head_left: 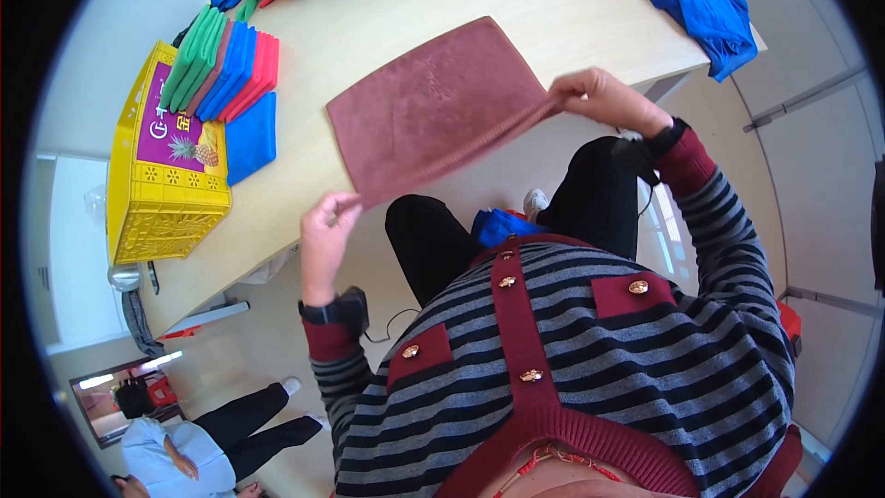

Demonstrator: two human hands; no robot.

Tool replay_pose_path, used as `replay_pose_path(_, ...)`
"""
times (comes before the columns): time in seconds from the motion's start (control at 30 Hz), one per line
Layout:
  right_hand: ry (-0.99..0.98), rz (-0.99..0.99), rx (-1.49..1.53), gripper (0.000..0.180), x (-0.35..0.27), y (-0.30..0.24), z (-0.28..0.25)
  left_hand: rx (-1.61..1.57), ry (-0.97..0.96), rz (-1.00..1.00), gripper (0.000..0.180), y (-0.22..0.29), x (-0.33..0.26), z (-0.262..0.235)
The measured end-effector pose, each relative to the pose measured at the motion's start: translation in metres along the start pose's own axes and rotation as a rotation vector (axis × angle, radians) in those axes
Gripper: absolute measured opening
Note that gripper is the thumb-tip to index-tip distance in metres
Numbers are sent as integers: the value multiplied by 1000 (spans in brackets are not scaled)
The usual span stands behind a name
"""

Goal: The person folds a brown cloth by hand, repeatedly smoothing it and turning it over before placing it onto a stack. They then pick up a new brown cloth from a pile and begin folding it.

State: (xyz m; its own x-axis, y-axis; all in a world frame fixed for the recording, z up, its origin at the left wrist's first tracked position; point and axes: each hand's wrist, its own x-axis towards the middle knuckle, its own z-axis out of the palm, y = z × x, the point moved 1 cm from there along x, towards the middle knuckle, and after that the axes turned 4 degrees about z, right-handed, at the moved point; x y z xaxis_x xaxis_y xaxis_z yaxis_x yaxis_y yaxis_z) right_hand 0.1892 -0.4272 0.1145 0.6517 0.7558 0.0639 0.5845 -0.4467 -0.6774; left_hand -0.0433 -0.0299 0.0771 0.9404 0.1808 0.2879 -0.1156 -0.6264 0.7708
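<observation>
A brown towel (433, 97) lies spread over the table's front edge, its near edge lifted and slightly blurred. My left hand (327, 231) pinches its near left corner. At the near right corner, my right hand (604, 97) grips the cloth between thumb and fingers. The towel's far part rests flat on the tabletop, with a faint raised pattern near its middle.
Left of the towel, folded green, brown, blue and red cloths (226, 65) stand in a row by a yellow crate (171, 212). One folded blue cloth (252, 138) lies below them. Loose blue cloth (691, 5) hangs at the table's right corner. A person (180, 461) is at lower left.
</observation>
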Motion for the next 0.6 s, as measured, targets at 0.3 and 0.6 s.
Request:
replay_pose_path(0.3, 240, 284, 111, 31, 115, 74, 21, -343, 140, -50, 16, -113, 139, 34)
replay_pose_path(0.6, 410, 421, 41, 47, 111, 81, 37, 31, 275, -83, 28, -140, 144, 45)
